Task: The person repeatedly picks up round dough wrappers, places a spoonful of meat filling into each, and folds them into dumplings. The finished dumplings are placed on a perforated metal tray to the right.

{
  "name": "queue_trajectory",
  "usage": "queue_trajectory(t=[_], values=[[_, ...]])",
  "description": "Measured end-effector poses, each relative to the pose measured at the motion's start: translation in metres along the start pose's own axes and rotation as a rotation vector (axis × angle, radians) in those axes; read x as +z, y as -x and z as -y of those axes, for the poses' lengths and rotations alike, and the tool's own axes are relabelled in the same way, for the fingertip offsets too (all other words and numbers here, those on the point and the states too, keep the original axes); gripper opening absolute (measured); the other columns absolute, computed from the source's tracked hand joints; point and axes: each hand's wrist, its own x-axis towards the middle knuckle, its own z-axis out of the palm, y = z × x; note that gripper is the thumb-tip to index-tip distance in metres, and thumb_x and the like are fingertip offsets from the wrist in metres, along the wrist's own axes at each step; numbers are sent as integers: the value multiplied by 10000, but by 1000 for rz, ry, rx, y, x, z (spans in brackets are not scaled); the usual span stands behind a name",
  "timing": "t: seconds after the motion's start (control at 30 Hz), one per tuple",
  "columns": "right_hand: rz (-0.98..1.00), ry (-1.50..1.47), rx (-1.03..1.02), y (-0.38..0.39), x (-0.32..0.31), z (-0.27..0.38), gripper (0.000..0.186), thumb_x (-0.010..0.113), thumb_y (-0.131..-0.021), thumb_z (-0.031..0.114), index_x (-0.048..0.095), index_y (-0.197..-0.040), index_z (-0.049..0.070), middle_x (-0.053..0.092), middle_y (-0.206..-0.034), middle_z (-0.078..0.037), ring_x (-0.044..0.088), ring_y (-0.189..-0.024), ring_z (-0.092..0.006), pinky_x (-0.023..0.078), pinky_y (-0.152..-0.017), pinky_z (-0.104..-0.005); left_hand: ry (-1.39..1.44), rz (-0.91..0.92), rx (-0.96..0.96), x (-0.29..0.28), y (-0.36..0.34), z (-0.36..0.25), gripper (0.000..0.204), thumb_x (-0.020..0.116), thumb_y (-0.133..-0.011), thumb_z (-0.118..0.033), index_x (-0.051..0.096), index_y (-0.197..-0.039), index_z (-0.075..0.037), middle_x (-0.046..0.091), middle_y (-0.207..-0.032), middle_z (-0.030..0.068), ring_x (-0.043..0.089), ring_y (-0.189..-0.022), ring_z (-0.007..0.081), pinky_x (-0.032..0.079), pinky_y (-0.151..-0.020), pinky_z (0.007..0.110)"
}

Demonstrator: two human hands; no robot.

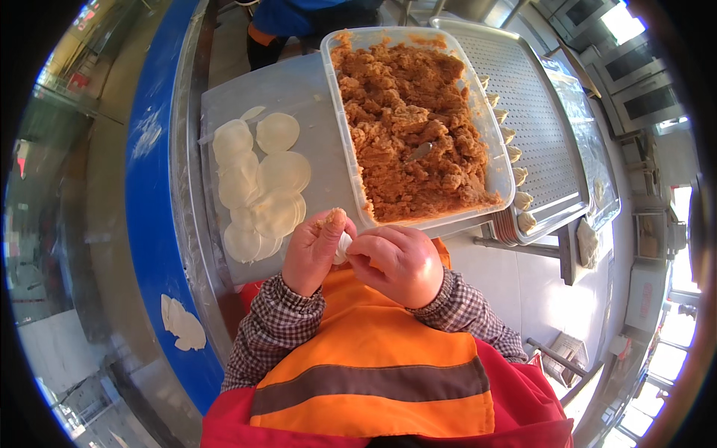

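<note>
A small white dumpling (343,249) of dough is pinched between my two hands, just in front of the tub's near edge. My left hand (314,250) curls around its left side with the thumb up, and bits of filling stick to the thumb tip. From the other side the fingers of my right hand (397,261) press on the dough, hiding part of it. Beyond my left hand, several round dough wrappers (284,172) lie overlapped on the grey board (314,112). A white plastic tub (345,134) holds orange-brown minced filling (411,97), with a small metal utensil (420,151) stuck in it.
Right of the tub stands a perforated metal tray (530,127) with a row of shaped dumplings (520,176) along its left edge. At left runs a blue strip (153,187) bearing some dough pieces (183,325). Another person in blue (314,6) is at the far side.
</note>
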Motion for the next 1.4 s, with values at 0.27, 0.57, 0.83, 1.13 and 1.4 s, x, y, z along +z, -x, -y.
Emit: queue_trajectory(t=[0.27,0.57,0.83,1.13,1.4], values=[[24,-94,380,-4,-54,10,705,772,-705,148,458,-1334,93,631,-969,-134,652,-713,-268,541,-615,-323,356,80,33,14,-31,13,625,294,-967,-599,537,-1096,-38,597,-750,26,504,-520,78,388,-447,200],[-219,264,276,-36,-171,-91,350,750,-746,63,640,-1079,66,675,-981,-90,668,-720,-161,561,-607,-272,237,69,106,56,-69,-34,757,258,-927,-679,455,-1295,-46,603,-1032,83,473,-604,82,334,-450,196],[142,757,594,-110,-212,-325,312,671,-849,274,629,-1143,181,694,-1011,-68,654,-937,-222,527,-847,-397,161,-477,32,-65,-45,12,634,279,-960,-620,546,-1078,-57,603,-811,73,426,-519,88,281,-405,206],[336,595,415,-101,-225,-433,334,757,-701,274,661,-988,130,684,-926,-122,654,-879,-315,511,-747,-417,-165,-643,-84,-112,-17,34,345,447,-987,-374,574,-1059,-60,610,-873,51,448,-584,59,320,-467,182],[116,466,326,-115,-183,-273,386,672,-811,94,603,-1190,105,667,-1073,-90,656,-899,-182,523,-839,-313,-1137,-787,110,-186,-31,59,351,663,-768,-41,594,-1111,-12,620,-988,118,567,-760,233,480,-696,325]])
